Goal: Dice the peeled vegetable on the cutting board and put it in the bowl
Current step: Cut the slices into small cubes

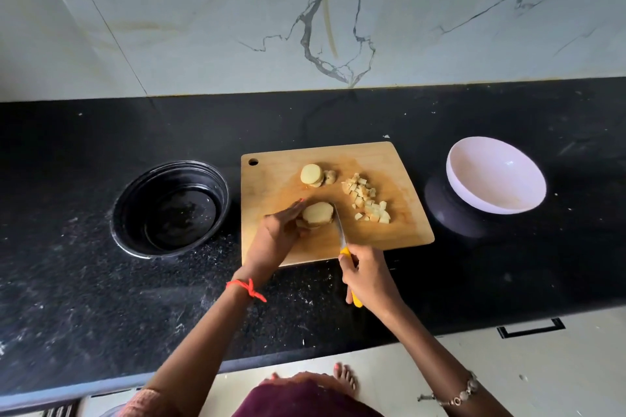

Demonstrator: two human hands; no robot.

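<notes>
A stack of peeled slices (317, 213) is held on the cutting board (403, 237) by the left hand (277, 234), whose fingers (291, 210) are curved against its left side. A yellow-handled knife (339, 230) is gripped in the right hand (367, 276), its blade set against the stack's right edge. A second stack (312, 174) and a heap of diced pieces (367, 200) are laid farther back on the board. A white bowl (496, 176) is placed to the right on the black counter (474, 118), a black bowl (171, 210) to the left.

White marble wall (203, 10) with dark veins, black speckled countertop (101, 298), pale tiled floor (559, 376) below
</notes>
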